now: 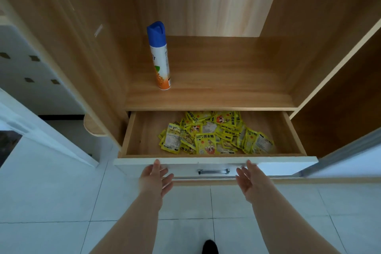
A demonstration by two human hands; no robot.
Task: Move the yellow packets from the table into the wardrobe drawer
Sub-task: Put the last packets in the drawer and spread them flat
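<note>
I see the yellow packets (216,133) heaped in the open drawer (144,136). My left hand (155,177) and right hand (250,179) are spread, holding nothing, by its white front. A blue-topped spray can (159,55) stands above.

Yellow packets (216,133) heaped in the open drawer (216,160) — left hand (155,177) and right hand (250,179) spread flat at its white front.

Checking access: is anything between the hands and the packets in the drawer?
Nothing visible. The drawer is open, the yellow packets lie uncovered inside, and the left hand and right hand are at its white front. The spray can stands on the shelf behind.
</note>
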